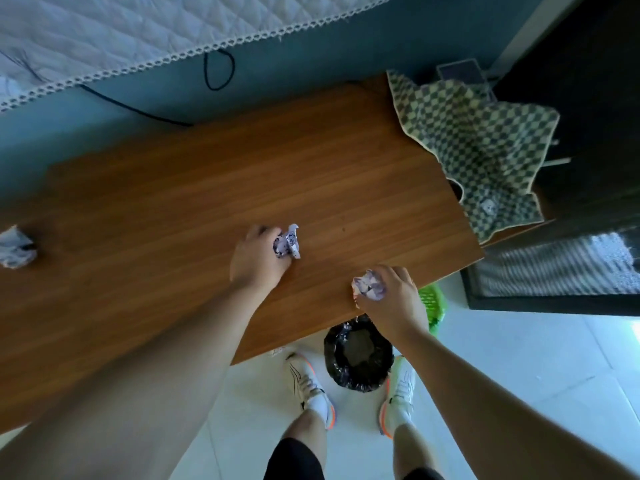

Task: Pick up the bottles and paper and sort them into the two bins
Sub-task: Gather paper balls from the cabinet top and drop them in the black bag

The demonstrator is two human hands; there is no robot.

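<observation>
My left hand (258, 261) is closed around a crumpled white and purple paper ball (287, 243) on the wooden table (207, 188). My right hand (398, 299) grips a second crumpled paper ball (369, 285) near the table's front edge. A third paper ball (15, 247) lies at the table's far left. On the floor under the table edge stands a bin lined with a black bag (358, 355), just below my right hand. A green bin (433, 303) shows partly behind my right hand. No bottles are in view.
A checkered cloth (481, 147) drapes over the table's right end. A dark cabinet (571, 98) stands at the right. A mattress (121, 39) and a black cable (218, 71) lie beyond the table. My feet in white shoes (308, 386) flank the black bin.
</observation>
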